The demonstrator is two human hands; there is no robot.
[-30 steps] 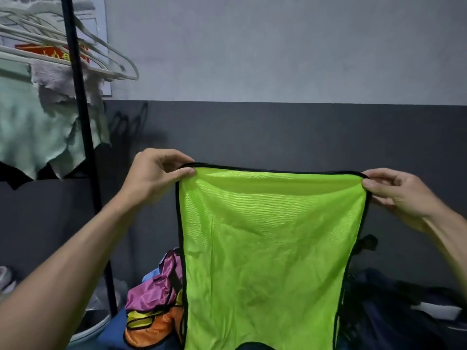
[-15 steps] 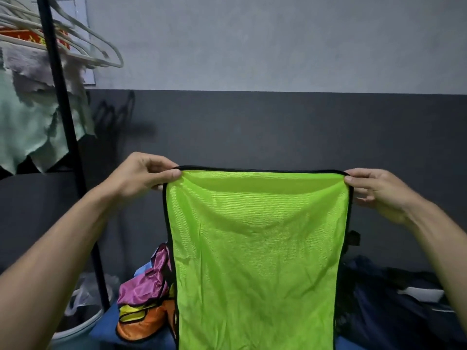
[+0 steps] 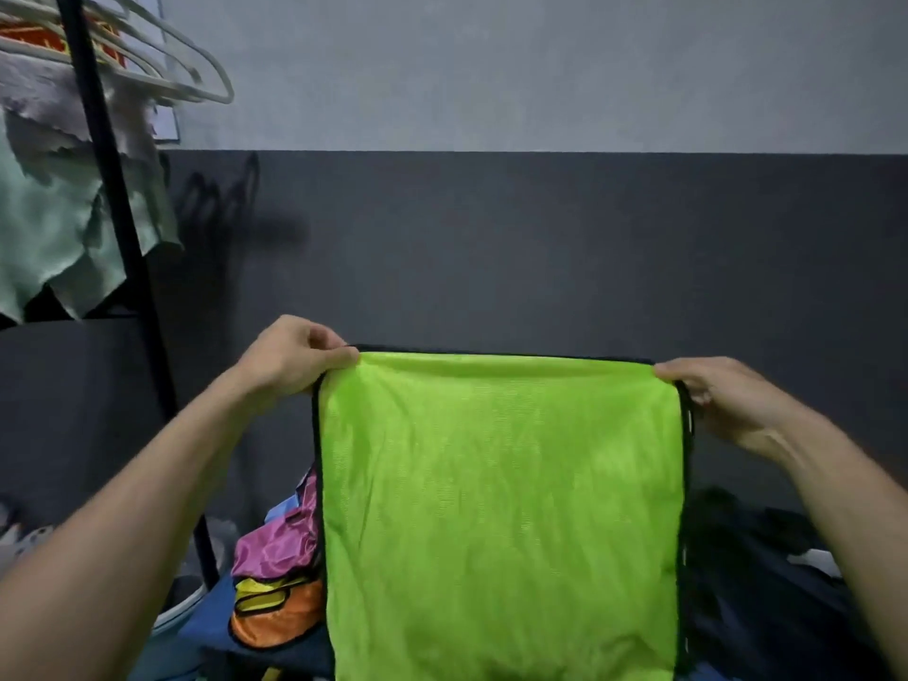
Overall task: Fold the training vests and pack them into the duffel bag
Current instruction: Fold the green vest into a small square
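Note:
A neon green training vest (image 3: 501,508) with black trim hangs flat in front of me, held up by its top edge. My left hand (image 3: 290,358) pinches the top left corner. My right hand (image 3: 712,395) pinches the top right corner. Behind the vest at lower left lies a pile of other vests (image 3: 275,582) in magenta, yellow and orange. A dark duffel bag (image 3: 766,582) sits at lower right, partly hidden by the green vest and my right arm.
A black clothes rack pole (image 3: 123,267) stands at left with white hangers (image 3: 162,76) and pale green cloth (image 3: 54,228) hanging from it. A white tub (image 3: 182,607) sits at the rack's foot. A grey wall is behind.
The vest and both hands sit lower in the view than before, and the view has shifted slightly. The grips on both corners are unchanged.

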